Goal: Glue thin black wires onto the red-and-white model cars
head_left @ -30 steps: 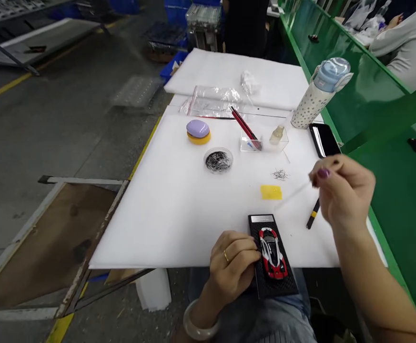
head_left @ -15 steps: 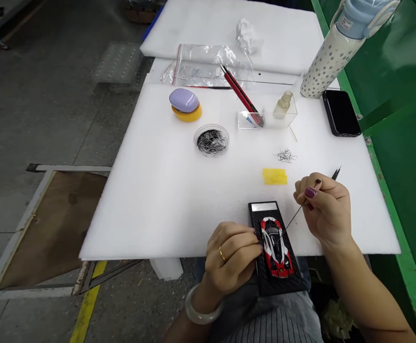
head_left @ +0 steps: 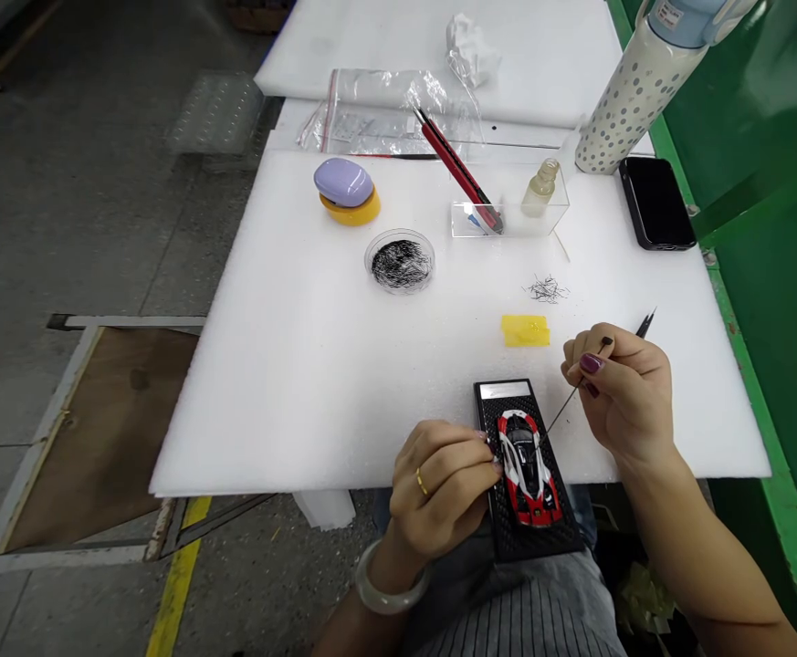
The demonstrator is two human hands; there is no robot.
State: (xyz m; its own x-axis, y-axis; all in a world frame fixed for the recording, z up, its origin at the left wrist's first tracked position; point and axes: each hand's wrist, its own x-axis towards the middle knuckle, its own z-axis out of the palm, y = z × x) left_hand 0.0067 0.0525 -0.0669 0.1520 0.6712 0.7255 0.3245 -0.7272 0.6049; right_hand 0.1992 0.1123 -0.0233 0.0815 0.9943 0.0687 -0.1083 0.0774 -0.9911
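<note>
A small red, white and black model car (head_left: 527, 465) sits on a black textured base (head_left: 533, 534) at the near edge of the white foam sheet (head_left: 302, 365). My left hand (head_left: 443, 488) is closed on the base's left side, fingertips against the car. My right hand (head_left: 621, 392) pinches a thin black tweezer-like tool (head_left: 566, 409), its fine tip pointing at the car's right side. A yellow pad (head_left: 525, 329) and a small heap of black pins (head_left: 546, 289) lie just beyond.
A round dish of black pins (head_left: 399, 261), a purple and yellow case (head_left: 344, 190), a clear tray (head_left: 508, 212) with red tool and small bottle, a dotted flask (head_left: 627, 91), a black phone (head_left: 656, 203) and plastic bags (head_left: 384, 114) stand farther back. A green bench (head_left: 768, 182) borders the right.
My right hand came down from mid-air at the right to beside the car, tool tip now at the car. The view tilted down and closer. My left hand kept hold of the base.
</note>
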